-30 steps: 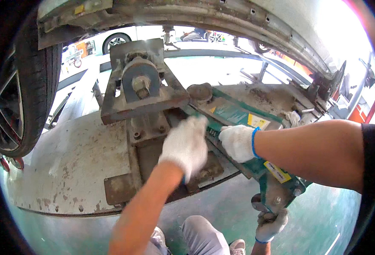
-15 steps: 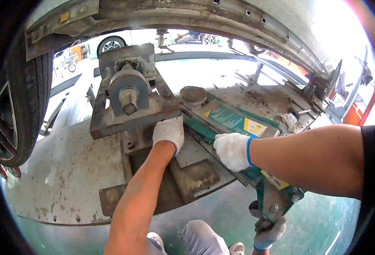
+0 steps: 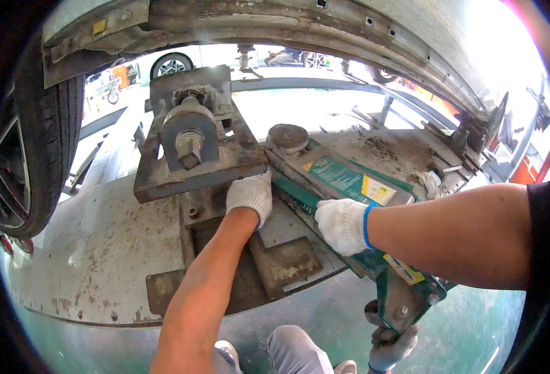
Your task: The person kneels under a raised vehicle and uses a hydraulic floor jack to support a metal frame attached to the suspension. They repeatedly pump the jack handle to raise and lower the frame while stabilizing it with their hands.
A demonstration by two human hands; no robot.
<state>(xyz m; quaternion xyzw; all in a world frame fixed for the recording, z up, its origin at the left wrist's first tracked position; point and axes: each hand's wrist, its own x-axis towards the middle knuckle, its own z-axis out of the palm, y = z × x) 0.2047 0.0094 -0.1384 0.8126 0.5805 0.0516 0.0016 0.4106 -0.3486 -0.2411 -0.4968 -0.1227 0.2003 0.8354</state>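
My left hand (image 3: 250,197), in a white knit glove, is closed at the near right corner of a heavy, rusty steel clamp stand (image 3: 200,181); its fingertips are hidden. A large bolt (image 3: 189,149) points out of the stand toward me. To the right, my gloved right hand (image 3: 342,225) is closed on the side of a green floor jack (image 3: 337,177), which lies slantwise with its round saddle (image 3: 288,138) at the far end. Another person's gloved hand (image 3: 392,350) grips the jack's near end, below a bracket (image 3: 401,310).
The car's sill (image 3: 275,31) spans the top. A tyre (image 3: 57,156) stands at far left. Beneath lies a worn metal platform (image 3: 94,262) with rusty plates (image 3: 293,258). A crumpled white rag (image 3: 430,182) and metal bars lie at right. Green floor (image 3: 474,330) borders the platform.
The view has shifted slightly, so most things sit a little farther right. Both of my hands keep their places on the clamp stand and the floor jack.
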